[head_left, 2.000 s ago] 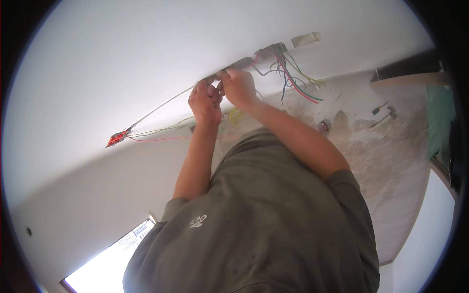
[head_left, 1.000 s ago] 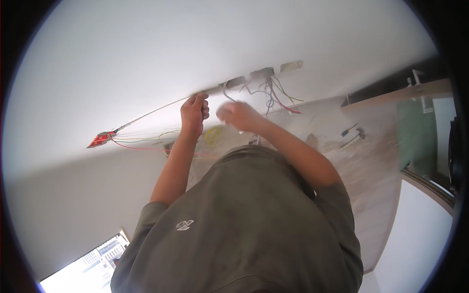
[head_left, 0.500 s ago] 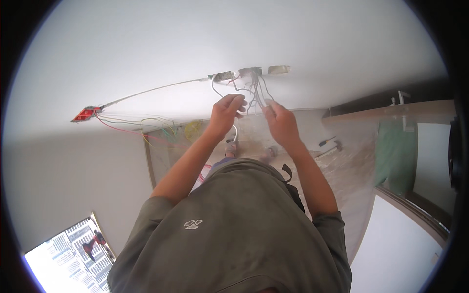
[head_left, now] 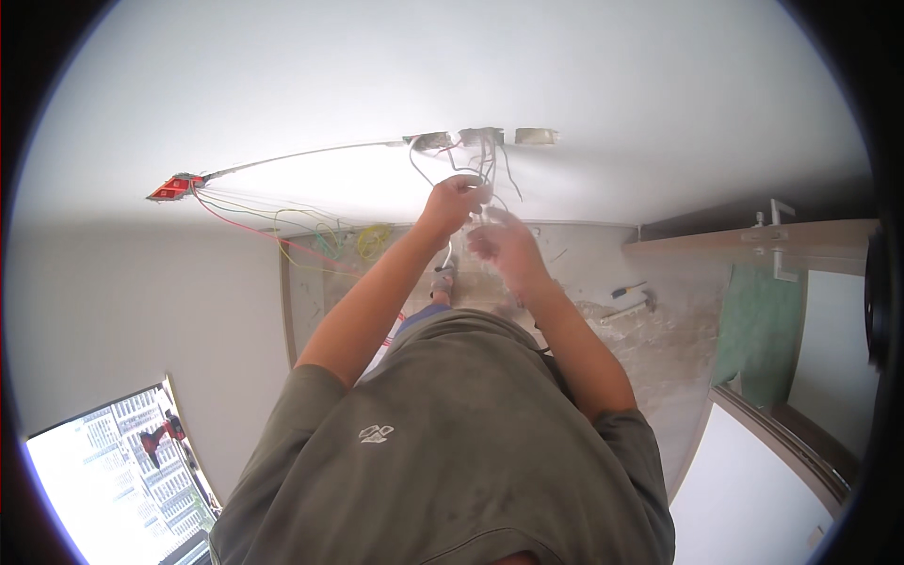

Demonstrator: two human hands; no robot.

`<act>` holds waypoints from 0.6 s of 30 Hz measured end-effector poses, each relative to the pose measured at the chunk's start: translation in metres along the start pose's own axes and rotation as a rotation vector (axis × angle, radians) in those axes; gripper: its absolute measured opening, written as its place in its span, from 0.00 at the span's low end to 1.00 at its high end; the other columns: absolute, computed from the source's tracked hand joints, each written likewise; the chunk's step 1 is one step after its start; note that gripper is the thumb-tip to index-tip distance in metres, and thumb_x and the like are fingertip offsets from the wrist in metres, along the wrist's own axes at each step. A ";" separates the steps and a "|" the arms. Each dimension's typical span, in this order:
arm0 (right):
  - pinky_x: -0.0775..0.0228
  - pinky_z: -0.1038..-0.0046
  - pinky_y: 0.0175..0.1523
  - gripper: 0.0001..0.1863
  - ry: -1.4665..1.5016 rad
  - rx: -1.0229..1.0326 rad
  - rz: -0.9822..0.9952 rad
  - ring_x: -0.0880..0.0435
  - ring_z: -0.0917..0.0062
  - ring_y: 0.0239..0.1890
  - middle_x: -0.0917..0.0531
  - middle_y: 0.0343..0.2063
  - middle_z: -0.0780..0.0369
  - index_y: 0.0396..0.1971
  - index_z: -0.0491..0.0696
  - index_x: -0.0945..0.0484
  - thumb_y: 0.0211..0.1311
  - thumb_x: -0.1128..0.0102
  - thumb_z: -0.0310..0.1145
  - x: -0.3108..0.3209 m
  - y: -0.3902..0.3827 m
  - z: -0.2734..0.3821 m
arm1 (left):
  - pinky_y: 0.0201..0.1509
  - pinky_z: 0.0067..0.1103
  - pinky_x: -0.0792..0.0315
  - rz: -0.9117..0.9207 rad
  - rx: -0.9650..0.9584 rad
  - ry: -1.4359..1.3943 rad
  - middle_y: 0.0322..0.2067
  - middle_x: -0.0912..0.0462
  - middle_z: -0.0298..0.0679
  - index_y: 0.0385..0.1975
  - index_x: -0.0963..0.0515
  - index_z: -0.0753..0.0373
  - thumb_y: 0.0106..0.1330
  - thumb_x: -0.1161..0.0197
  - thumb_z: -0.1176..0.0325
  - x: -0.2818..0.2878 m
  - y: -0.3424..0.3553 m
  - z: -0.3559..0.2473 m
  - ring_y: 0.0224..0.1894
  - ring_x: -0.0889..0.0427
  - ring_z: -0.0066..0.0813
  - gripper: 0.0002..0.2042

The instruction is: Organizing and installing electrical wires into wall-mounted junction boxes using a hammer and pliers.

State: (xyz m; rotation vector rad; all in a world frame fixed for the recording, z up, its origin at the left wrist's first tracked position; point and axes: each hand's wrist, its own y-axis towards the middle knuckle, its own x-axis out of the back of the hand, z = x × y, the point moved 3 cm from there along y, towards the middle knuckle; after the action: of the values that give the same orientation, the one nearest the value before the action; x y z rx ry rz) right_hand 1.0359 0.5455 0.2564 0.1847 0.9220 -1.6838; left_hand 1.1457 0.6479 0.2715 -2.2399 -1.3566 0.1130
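Because the loose wires spring from the middle wall recess, we see both hands raised below that recess, where the strands hang within reach. We find the left hand narrow, its thumb and fingertips drawn together on the wires just beneath the recess, apparently to steady strands that would otherwise swing. Farther below the recess and slightly to its right, the right hand is half curled and blurred; we cannot tell whether it grips anything. Just left of the recess, a pale cable droops from the neighbouring opening, bowing outward, we think, because it is stiffer than the strands. Well left of the recess sits a red wall box, and the narrow groove between them looks cut as a channel for wiring. Below and left of the recess we see a yellow wire coil, probably looped against tangling. Well below and right of it, a hammer lies on the floor, seemingly laid down to free the hands.
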 end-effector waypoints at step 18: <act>0.32 0.68 0.55 0.26 -0.062 0.036 0.081 0.28 0.70 0.56 0.28 0.56 0.56 0.63 0.43 0.39 0.70 0.53 0.38 0.024 0.022 -0.018 | 0.46 0.28 0.27 -0.288 -0.427 0.550 0.38 0.18 0.45 0.41 0.22 0.67 0.65 0.44 0.66 0.045 -0.040 -0.050 0.41 0.20 0.41 0.12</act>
State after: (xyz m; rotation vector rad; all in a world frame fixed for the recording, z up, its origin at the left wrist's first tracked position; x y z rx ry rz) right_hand 1.0414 0.5377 0.2201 0.1899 0.8280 -1.6232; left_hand 1.1522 0.6816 0.3423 -2.1228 -1.4507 -0.9006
